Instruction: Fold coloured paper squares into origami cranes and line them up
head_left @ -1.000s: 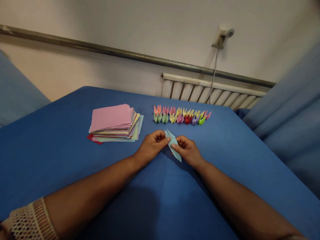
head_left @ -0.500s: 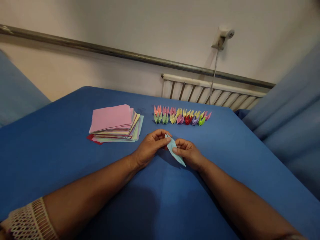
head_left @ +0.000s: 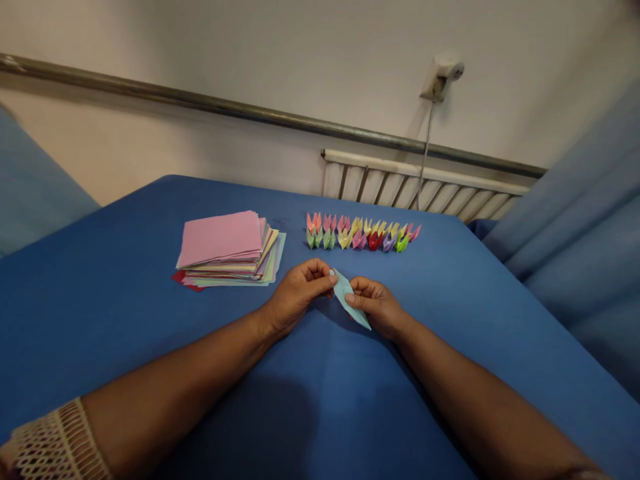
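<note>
A light blue piece of folded paper (head_left: 346, 293), long and pointed at its lower end, slants between my two hands above the blue cloth. My left hand (head_left: 303, 291) pinches its upper left tip between thumb and fingers. Around its middle right edge closes my right hand (head_left: 377, 305), the thumb lying on the paper's face and the fingers curled behind it. Just beyond my hands stand two rows of small folded paper cranes (head_left: 359, 239) in pink, yellow, green, red, purple and other colours.
To the left lies a stack of coloured paper sheets (head_left: 223, 239), pink on top, with a red corner poking out below. A blue cloth (head_left: 125, 280) covers the table. Behind it are a radiator (head_left: 385, 179), a metal pipe (head_left: 250, 110) and a wall socket with plug (head_left: 440, 79). Blue curtains (head_left: 590, 220) hang right.
Little differs. My left thumb and fingers have shifted slightly towards the tip of the light blue paper. My right hand keeps its hold, and the view has moved very slightly.
</note>
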`<state>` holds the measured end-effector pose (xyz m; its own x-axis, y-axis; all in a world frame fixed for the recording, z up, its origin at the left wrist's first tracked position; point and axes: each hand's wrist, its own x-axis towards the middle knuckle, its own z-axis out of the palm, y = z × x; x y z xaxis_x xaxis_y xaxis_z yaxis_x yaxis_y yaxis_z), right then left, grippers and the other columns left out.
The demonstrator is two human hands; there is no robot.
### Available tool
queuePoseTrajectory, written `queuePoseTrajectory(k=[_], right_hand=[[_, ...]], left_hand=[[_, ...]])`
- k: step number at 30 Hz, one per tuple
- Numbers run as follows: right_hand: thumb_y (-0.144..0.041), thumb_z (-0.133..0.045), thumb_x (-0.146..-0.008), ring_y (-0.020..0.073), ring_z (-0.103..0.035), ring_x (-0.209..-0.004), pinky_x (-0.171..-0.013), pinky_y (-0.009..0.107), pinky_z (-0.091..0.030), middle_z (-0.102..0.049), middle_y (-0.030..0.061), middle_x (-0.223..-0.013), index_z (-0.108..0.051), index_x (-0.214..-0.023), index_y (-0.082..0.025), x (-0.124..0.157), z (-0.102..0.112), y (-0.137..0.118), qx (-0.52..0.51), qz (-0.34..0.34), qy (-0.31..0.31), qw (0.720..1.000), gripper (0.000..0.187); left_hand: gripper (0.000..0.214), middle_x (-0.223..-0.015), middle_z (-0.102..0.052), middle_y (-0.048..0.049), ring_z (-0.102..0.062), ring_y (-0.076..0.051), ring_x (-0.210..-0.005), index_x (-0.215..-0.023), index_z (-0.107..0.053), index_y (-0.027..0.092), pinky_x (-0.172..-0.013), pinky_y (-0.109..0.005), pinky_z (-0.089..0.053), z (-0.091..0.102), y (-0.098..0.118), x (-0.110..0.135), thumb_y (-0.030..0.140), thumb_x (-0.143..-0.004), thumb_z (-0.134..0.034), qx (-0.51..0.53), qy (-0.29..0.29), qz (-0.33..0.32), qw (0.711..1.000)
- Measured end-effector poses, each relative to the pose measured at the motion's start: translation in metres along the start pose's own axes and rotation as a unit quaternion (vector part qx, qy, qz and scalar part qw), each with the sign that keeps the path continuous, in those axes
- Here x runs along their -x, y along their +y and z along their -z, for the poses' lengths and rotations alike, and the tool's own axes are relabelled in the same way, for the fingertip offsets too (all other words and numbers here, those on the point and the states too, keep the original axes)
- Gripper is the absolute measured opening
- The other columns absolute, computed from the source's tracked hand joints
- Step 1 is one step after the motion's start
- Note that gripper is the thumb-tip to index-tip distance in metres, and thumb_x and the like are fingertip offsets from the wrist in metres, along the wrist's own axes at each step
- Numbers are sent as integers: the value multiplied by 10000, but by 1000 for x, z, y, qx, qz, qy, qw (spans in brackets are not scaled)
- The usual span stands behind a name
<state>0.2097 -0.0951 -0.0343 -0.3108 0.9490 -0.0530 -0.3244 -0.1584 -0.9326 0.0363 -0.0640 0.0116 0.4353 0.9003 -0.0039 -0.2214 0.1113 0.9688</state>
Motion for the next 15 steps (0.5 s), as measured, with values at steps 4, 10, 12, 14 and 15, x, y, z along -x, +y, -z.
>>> queuePoseTrajectory(k=[4, 10, 12, 14, 15], right_hand=[[-344, -774, -675, 55, -439, -470, -462, 187, -293, -585, -53, -623, -595, -769, -176, -1, 1, 2, 5, 5, -1, 1000, 263], [-361, -770, -681, 57, -434, -475, -464, 190, -292, -590, -49, -631, -607, -770, -181, -1, 1, 4, 17, 10, -6, 1000, 259], [-352, -768, -684, 57, -440, -472, -462, 189, -296, -595, -50, -633, -604, -767, -184, -1, 0, 4, 8, 11, -8, 1000, 249], [-347, -772, -679, 58, -453, -472, -465, 189, -308, -600, -51, -631, -600, -761, -187, -1, 0, 4, -1, 10, -6, 1000, 249], [-348, -775, -675, 59, -458, -470, -465, 188, -313, -600, -52, -625, -599, -758, -188, -1, -1, 4, -4, 8, -4, 1000, 252]], left_hand=[[225, -654, -566, 40, -528, -87, -585, -757, -513, 169, -594, -222, -430, -1, 0, 0, 239, -686, -715, -12, 12, -14, 1000], [195, -622, -550, 54, -500, -72, -556, -840, -553, 169, -575, -197, -405, -2, 1, 1, 214, -709, -690, 9, -6, -6, 1000], [169, -609, -551, 48, -500, -75, -557, -818, -554, 166, -577, -199, -402, -1, 0, 1, 226, -725, -680, 19, -11, 1, 1000], [162, -607, -551, 44, -503, -79, -559, -808, -551, 167, -580, -203, -401, 0, -2, 0, 237, -736, -678, 25, -9, 5, 1000], [164, -614, -552, 43, -506, -79, -563, -804, -549, 166, -583, -206, -401, 1, -2, 0, 243, -740, -680, 26, -10, 5, 1000]])
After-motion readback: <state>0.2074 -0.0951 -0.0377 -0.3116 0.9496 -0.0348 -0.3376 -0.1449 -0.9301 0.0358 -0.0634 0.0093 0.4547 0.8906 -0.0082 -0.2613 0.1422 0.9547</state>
